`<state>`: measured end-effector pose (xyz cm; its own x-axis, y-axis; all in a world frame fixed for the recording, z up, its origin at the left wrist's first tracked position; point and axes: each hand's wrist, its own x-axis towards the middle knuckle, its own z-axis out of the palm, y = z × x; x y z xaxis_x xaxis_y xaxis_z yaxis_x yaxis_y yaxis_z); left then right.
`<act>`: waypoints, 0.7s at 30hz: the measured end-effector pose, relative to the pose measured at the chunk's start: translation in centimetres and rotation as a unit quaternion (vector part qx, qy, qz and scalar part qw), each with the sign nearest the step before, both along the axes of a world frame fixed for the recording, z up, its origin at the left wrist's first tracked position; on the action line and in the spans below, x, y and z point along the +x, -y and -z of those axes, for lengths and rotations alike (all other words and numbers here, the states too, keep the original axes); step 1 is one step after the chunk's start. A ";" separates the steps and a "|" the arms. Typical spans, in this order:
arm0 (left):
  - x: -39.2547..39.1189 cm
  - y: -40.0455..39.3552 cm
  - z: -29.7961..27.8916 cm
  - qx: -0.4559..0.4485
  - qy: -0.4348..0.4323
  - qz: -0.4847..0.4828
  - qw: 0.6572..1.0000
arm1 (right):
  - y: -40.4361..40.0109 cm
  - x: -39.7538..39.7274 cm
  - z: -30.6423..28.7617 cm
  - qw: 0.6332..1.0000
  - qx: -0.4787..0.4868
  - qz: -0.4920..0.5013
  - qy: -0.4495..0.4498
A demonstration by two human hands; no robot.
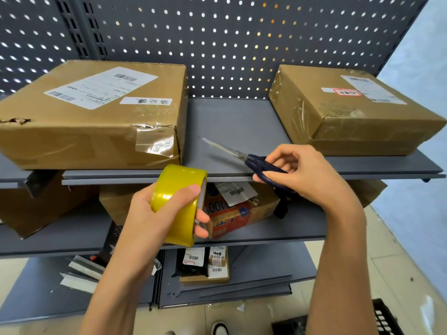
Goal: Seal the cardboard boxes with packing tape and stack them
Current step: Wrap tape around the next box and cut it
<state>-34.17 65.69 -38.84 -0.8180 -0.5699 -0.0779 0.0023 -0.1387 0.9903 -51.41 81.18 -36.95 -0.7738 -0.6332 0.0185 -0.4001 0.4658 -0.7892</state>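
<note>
The left hand [167,209] is curling its fingers around the yellow tape roll [179,204], and the right hand [302,175] is gripping the blue scissors [261,165]. Two boxes are sitting well apart on the top shelf [232,131]: the big box [92,117] and the small box [350,112]. It is probably best to be pulling the tape flat over a box seam and cutting it clean.

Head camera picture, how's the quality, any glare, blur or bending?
Head view: wide-angle bending curves the shelf edge and pegboard; glare streaks the tape roll and the clear tape on the left box; the scissors' blades look smeared; backlit pegboard holes glow; hands reasonably sharp.
</note>
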 end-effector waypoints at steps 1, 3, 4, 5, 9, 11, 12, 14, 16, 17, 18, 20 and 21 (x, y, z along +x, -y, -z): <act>-0.1 -0.2 -0.1 0.001 -0.002 0.002 1.000 | 0.1 -0.2 0.1 1.000 -0.002 0.025 -0.014; -0.4 -0.6 -0.2 0.001 0.000 0.009 1.000 | 0.7 -0.3 0.1 0.996 0.005 0.073 -0.055; -0.6 -0.7 -0.3 0.000 0.000 0.012 1.000 | 1.2 -0.3 0.1 0.993 0.018 0.091 -0.077; -0.7 -0.9 -0.3 -0.002 0.000 0.014 1.000 | 1.9 -0.3 0.3 0.988 0.038 0.106 -0.103; -0.9 -1.2 -0.5 -0.005 -0.001 0.018 1.000 | 4.8 -0.6 1.4 0.961 0.118 0.163 -0.188; -1.0 -1.3 -0.7 -0.010 0.000 0.020 1.000 | 6.0 -0.9 2.2 0.948 0.129 0.182 -0.225; -1.0 -1.3 -0.8 -0.010 -0.001 0.019 1.000 | 6.6 -0.9 2.4 0.944 0.131 0.189 -0.237; -1.0 -1.4 -0.9 -0.007 -0.005 0.016 1.000 | 7.6 -0.9 2.9 0.941 0.135 0.194 -0.244; -1.1 -1.5 -1.0 -0.008 -0.009 0.017 1.000 | 8.3 -0.8 3.2 0.941 0.141 0.192 -0.239; -1.1 -1.5 -1.0 -0.010 -0.009 0.018 1.000 | 8.6 -0.8 3.4 0.942 0.143 0.190 -0.238; -1.2 -1.5 -1.0 -0.011 -0.008 0.017 1.000 | 8.7 -0.7 3.5 0.942 0.145 0.188 -0.238; -1.1 -1.3 -0.9 -0.020 -0.005 0.016 1.000 | 8.6 -0.8 3.6 0.941 0.149 0.179 -0.244; -1.1 -1.2 -0.9 -0.024 -0.008 0.015 1.000 | 8.5 -0.8 3.5 0.941 0.149 0.174 -0.249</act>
<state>-35.27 66.93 -37.95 -0.8353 -0.5484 -0.0383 0.0147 -0.0920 0.9957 -52.25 72.67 -40.49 -0.8774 -0.3781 0.2954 -0.4687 0.8074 -0.3584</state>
